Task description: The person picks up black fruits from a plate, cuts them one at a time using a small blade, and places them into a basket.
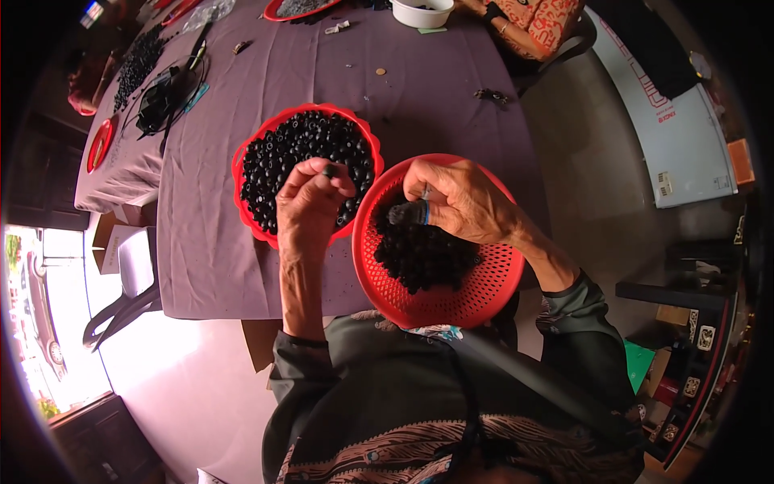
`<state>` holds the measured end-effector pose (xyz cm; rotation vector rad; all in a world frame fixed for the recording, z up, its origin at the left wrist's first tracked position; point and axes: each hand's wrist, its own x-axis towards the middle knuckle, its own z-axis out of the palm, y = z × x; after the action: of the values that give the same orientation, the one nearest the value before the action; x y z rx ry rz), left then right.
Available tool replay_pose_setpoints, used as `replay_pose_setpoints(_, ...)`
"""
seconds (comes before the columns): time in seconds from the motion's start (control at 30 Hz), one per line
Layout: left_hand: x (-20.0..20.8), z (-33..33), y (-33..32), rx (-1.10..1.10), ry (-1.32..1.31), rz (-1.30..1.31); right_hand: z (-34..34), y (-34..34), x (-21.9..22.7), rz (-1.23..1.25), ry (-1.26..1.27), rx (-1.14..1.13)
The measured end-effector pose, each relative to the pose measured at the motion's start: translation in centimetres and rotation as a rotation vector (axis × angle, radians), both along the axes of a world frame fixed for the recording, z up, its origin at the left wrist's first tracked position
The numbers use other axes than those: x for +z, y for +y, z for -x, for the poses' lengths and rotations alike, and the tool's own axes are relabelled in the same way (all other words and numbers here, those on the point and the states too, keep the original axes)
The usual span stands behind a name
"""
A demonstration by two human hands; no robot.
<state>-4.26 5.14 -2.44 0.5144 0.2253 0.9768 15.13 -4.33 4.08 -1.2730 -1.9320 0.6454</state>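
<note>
My left hand hovers over the near right part of a scalloped red basket filled with shiny black bead-like pieces. Its thumb and fingers pinch one small dark round piece. Above a perforated red colander, my right hand has its fingers curled toward the thumb. A dark grey cover with a blue edge sits on that thumb. Something pale shows between thumb and forefinger, too small to name. Under this hand, the colander holds a heap of duller black pieces.
A purple cloth covers the table. A black cord bundle, a white tub and a red tray lie farther off. Another person's arm rests at the far right. A chair stands left of the table.
</note>
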Motion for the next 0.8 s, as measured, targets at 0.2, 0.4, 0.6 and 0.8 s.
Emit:
replay_pose_setpoints(0.2, 2.4, -2.9, -3.4, -0.055, -0.022, -0.073, 0.9, 0.7, 1.8, -0.068, 0.044, -0.099)
replay_pose_setpoints(0.4, 2.2, -4.0, -4.5, -0.069, -0.042, -0.054, 0.2, 0.5, 1.2, -0.195, 0.015, -0.114)
replay_pose_setpoints(0.6, 2.0, -4.1, -4.4, -0.174, -0.035, 0.022, -0.5, 0.5, 1.3, -0.279, -0.07, -0.098)
replay_pose_setpoints(0.8, 2.5, -4.6, -4.7, -0.196, -0.192, 0.084, -1.1, -0.1, 2.6, -0.055, -0.131, -0.066)
